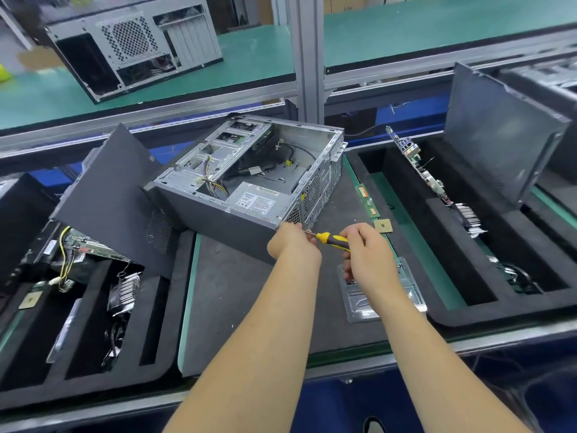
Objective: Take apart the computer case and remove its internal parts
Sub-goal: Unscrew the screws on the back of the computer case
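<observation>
Computer case (pixel 249 179) lies on its side at the middle of the tabletop (pixel 224 295), open face up, grey steel bare inside. A power supply (pixel 259 200) with a white label sits in its near corner, coloured wires (pixel 215 182) looping over the drive cage, a black cable (pixel 299 151) curling across the far wall. Down at the case's near corner, the left hand (pixel 292 242) pinches the metal shaft of a yellow-and-black screwdriver (pixel 332 240), while the right hand (pixel 363 248) is wrapped round its handle. Left of the case, a black foam tray (pixel 103 364) holds a circuit board, a finned heatsink (pixel 125 292) and a chip; a dark side panel (pixel 115 195) leans over it. Right, another foam tray (pixel 462 310) carries a motherboard (pixel 418 167) standing on edge and a heatsink, with a second panel (pixel 499 135) propped at its far side. Between case and right tray lie a memory stick (pixel 367 201) and a processor (pixel 383 226); a clear plastic shell (pixel 406 295) rests under the right wrist. Bare mat shows toward the near tabletop edge.
</observation>
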